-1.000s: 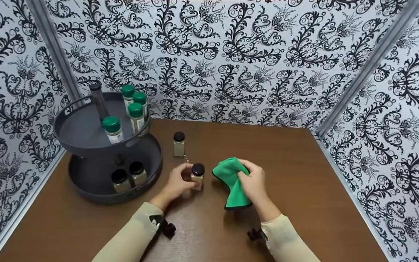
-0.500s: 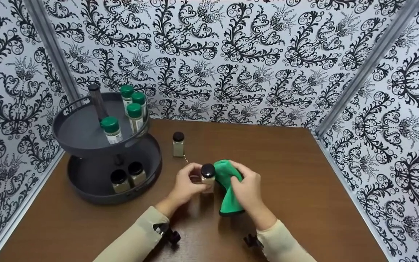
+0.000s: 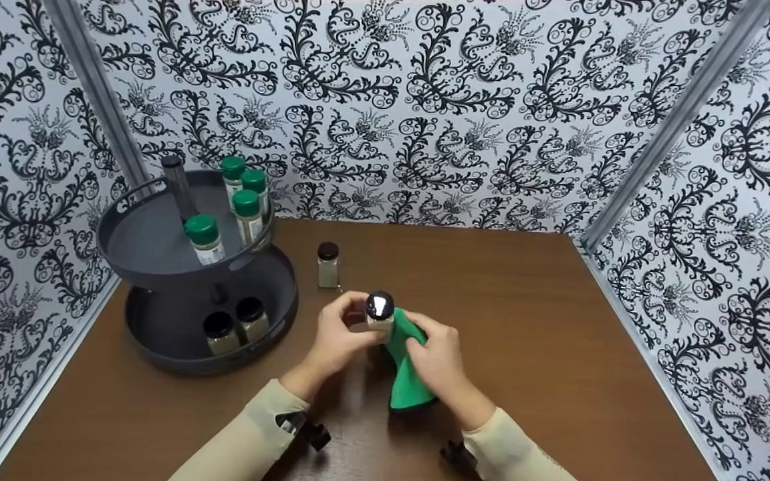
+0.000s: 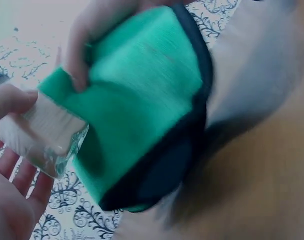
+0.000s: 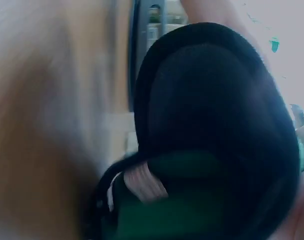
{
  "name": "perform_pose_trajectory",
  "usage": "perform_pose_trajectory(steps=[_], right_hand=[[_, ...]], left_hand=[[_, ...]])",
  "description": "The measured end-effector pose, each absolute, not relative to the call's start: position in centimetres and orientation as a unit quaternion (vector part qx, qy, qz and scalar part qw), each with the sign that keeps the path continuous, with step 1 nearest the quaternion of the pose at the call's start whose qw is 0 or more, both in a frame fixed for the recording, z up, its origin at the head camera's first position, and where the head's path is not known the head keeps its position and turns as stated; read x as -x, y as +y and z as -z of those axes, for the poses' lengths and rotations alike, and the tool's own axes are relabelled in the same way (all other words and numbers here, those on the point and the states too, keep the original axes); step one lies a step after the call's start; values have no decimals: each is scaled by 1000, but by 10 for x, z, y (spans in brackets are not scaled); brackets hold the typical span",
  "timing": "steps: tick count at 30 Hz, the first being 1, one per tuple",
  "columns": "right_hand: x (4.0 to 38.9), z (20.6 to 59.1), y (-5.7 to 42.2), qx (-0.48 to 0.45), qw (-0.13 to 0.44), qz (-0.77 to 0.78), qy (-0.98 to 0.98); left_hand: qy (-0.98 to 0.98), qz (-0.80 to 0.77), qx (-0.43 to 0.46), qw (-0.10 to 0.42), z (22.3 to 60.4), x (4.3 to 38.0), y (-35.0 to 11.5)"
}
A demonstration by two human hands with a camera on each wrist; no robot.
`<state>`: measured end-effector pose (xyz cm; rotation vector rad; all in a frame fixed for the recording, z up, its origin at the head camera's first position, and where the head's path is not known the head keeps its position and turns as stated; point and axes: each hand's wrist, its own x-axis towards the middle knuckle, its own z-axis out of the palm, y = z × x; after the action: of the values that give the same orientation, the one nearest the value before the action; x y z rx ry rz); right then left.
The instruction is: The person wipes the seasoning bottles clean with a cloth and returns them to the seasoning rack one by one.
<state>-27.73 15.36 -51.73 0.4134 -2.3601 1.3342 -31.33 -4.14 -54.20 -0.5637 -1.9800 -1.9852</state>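
Note:
My left hand (image 3: 338, 337) grips a small clear spice jar (image 4: 49, 132) with a shiny black lid (image 3: 379, 305), its thumb and fingers on opposite sides of the glass. Pale contents show through the jar's wall in the left wrist view. My right hand (image 3: 440, 357) pinches a green cloth (image 3: 412, 384) edged in black and holds it against the jar's right side. The cloth hangs down below the fingers. Its dark underside fills much of the right wrist view, where a small striped tag (image 5: 145, 182) shows.
On the left stands a two-tier dark grey tray (image 3: 138, 264). Several green-capped jars (image 3: 206, 237) and a tall dark grinder (image 3: 180, 190) occupy its upper tier, two black-lidded jars (image 3: 222, 334) its lower one. Another black-lidded jar (image 3: 329, 267) stands on the brown table (image 3: 525, 321). Patterned walls enclose the back and sides.
My left hand has brought the jar rightward and slightly up. The right hand has come left and down with the green cloth, which now meets the jar.

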Motion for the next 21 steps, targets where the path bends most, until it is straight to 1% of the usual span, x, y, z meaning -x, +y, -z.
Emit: perform_pose_trajectory(steps=[2,4,7,9,12,15,17,21], right_hand=[[273,511,155,-150,211,-500,-826],[270,509,155,-162,240,-510,-810],[272,517,151,-177,271,-482,-814],[276,527,148,-182,271,-444,-834],[280,536,144,-178,250,-409,-860],[277,531,145,-171,244,-427,-854],[272,524,147,-177,269,-451,-832],[270,518,151,-211,343,-460,-792]], left_hand=[[-689,684,194,141,546,313,-39],[-689,683,197,143,546,312,-37],[-680,689,201,152,542,310,-38],[-674,693,199,159,538,309,-40],[-671,697,192,164,533,308,-43],[-678,693,189,158,532,308,-43],[-685,685,193,153,532,307,-42],[-691,676,206,149,530,306,-39]])
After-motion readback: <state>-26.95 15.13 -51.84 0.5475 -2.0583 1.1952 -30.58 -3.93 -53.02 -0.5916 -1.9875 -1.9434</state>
